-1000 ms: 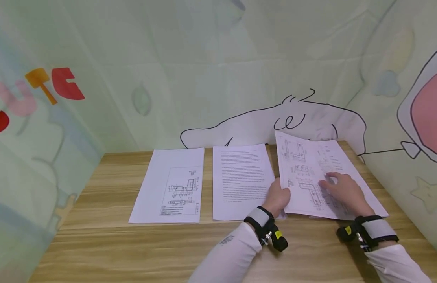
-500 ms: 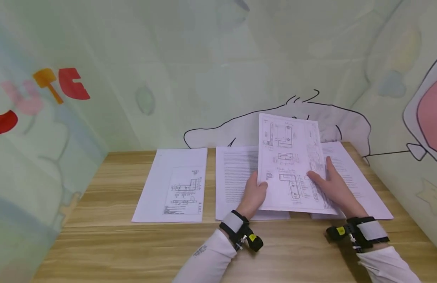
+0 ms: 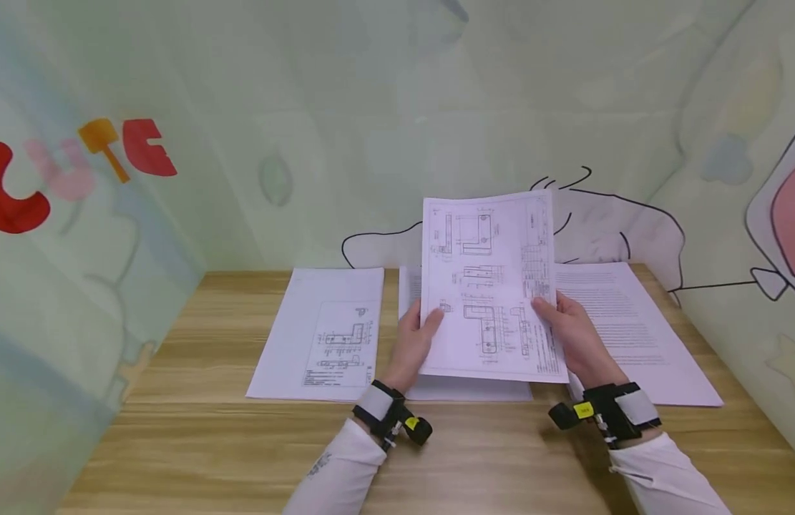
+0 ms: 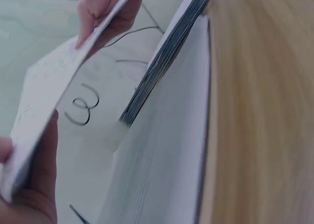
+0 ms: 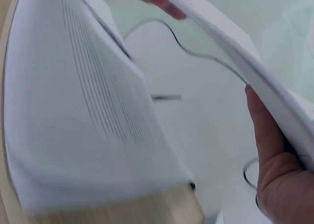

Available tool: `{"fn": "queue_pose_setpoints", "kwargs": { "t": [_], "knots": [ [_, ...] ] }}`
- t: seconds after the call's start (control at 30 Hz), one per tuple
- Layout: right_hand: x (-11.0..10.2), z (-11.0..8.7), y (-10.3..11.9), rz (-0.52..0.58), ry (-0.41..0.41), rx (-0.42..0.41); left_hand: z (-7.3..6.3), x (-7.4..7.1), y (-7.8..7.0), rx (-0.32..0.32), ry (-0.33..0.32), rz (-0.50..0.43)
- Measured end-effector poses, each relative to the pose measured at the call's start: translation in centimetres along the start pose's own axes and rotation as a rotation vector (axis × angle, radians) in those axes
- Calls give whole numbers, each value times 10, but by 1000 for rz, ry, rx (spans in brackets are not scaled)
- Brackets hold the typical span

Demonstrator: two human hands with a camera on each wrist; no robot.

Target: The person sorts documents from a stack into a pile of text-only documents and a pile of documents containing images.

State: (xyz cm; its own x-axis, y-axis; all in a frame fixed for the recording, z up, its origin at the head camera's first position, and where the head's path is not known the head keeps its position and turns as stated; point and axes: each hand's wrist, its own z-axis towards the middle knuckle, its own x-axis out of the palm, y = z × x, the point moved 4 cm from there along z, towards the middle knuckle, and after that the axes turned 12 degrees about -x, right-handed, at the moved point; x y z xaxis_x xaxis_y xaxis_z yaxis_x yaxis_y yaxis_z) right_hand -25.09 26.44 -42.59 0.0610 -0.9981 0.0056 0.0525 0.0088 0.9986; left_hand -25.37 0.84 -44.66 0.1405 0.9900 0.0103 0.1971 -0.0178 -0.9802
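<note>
Upright in front of me is a thin stack of paper (image 3: 500, 257) whose top sheet carries technical drawings of an L-shaped part. My left hand (image 3: 410, 347) grips its left edge, thumb on the printed face and fingers behind. The opposite edge is held by my right hand (image 3: 577, 336) in the same way. From the side, the right wrist view shows the held stack (image 5: 245, 57) raised above the table, with the right fingers (image 5: 265, 126) behind it. Below it, the middle paper stack (image 3: 474, 390) is mostly hidden.
On the wooden table (image 3: 242, 458), a paper stack (image 3: 277, 343) with a drawing lies at left. A text-printed stack (image 3: 655, 343) lies at right, near the table's right edge. A patterned cloth backdrop (image 3: 345, 129) rises directly behind the table.
The drawing stack has come up off the right-hand pile and moved left, over the middle pile, turning more upright. My right hand now grips its right edge; text shows on the right-hand pile.
</note>
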Motion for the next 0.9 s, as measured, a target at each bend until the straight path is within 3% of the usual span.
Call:
{"fn": "queue_pose_setpoints", "kwargs": {
  "t": [0.13,0.2,0.3,0.57,0.73,0.9],
  "knots": [
    [24,2,0,-56,4,-31,-2,-22,-4,-41,20,-47],
    [36,3,0,-66,16,-40,-4,-32,-7,-60,25,-20],
    [53,7,1,-60,50,-46,-9,-48,-14,-54,2,83],
    [103,10,8,-106,189,-38,-24,-101,-30,76,-119,392],
    [135,13,5,-167,152,-39,-31,-136,-36,108,-194,562],
    [165,19,-5,-196,64,-34,-37,-175,-34,73,-257,605]
  ]
}}
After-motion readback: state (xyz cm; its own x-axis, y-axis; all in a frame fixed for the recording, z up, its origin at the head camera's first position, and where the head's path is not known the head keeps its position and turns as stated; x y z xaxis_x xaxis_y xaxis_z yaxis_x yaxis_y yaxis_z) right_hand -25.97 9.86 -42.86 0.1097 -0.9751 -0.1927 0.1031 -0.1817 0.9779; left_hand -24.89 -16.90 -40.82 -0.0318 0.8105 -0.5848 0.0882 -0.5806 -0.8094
